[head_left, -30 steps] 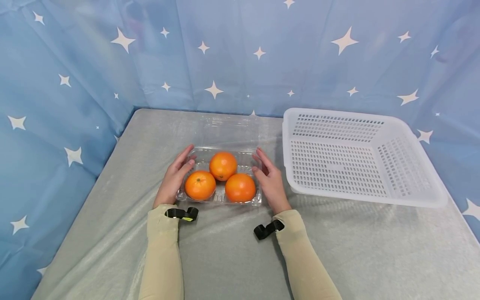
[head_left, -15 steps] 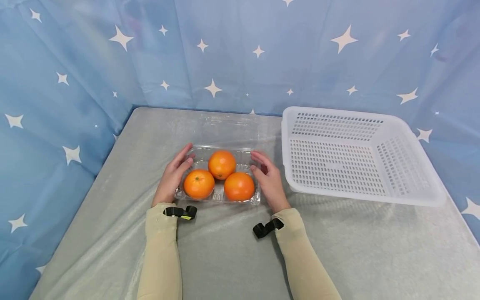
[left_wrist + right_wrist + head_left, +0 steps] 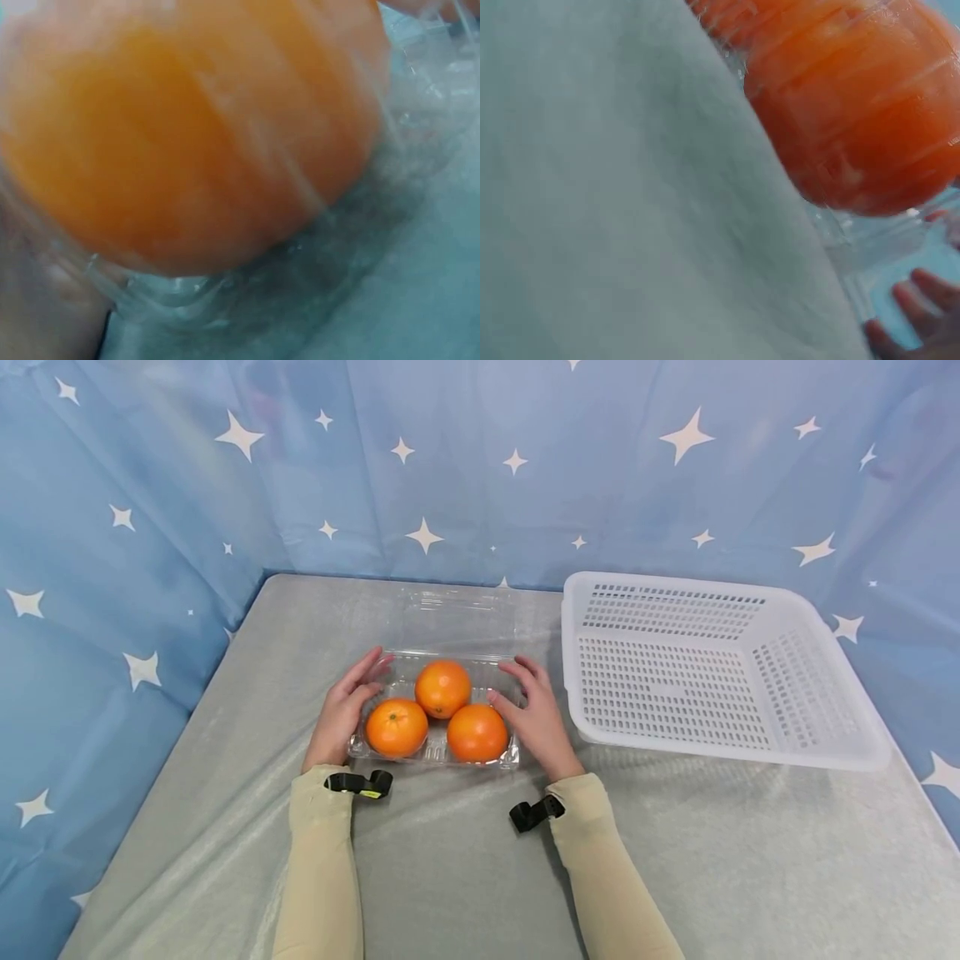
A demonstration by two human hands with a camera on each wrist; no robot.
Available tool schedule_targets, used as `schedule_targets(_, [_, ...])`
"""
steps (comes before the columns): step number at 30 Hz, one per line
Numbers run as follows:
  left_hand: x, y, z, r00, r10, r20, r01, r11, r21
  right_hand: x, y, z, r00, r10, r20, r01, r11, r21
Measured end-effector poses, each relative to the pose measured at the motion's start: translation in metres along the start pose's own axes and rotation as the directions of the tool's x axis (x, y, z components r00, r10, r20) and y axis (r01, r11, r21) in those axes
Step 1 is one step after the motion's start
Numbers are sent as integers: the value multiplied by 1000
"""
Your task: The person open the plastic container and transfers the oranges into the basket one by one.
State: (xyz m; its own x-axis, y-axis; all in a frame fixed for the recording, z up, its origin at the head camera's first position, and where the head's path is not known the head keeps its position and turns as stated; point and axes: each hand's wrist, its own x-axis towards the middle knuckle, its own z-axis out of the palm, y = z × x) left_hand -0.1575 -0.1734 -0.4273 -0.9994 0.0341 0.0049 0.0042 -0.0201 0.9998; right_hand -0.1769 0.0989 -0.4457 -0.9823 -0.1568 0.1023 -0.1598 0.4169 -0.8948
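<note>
Three oranges sit in a clear plastic clamshell container [image 3: 435, 747] on the table, its transparent lid [image 3: 453, 620] folded back behind it. One orange [image 3: 442, 689] is at the back, another [image 3: 397, 727] at front left, the third [image 3: 477, 732] at front right. My left hand [image 3: 339, 714] rests along the container's left wall, fingers fairly straight. My right hand [image 3: 538, 710] is at the right wall with fingers spread, the thumb reaching over the rim near the front right orange. In the right wrist view, spread fingers [image 3: 915, 307] show beyond the plastic.
A white slotted plastic basket [image 3: 667, 693] stands to the right of the container. Grey cloth [image 3: 442, 877] covers the table. Behind it and at the left hangs a blue curtain [image 3: 480, 468] with white stars.
My right hand has spread its fingers, and its thumb has moved left over the container's rim. The left hand, the container and the oranges stay in place while the head view shifts slightly.
</note>
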Motion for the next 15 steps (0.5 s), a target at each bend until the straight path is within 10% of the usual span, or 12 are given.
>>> schedule_targets(15, [1,-1,3,999,29,-44,-28,999,17,-6,-25,-6,995,12,95,15,960,-281])
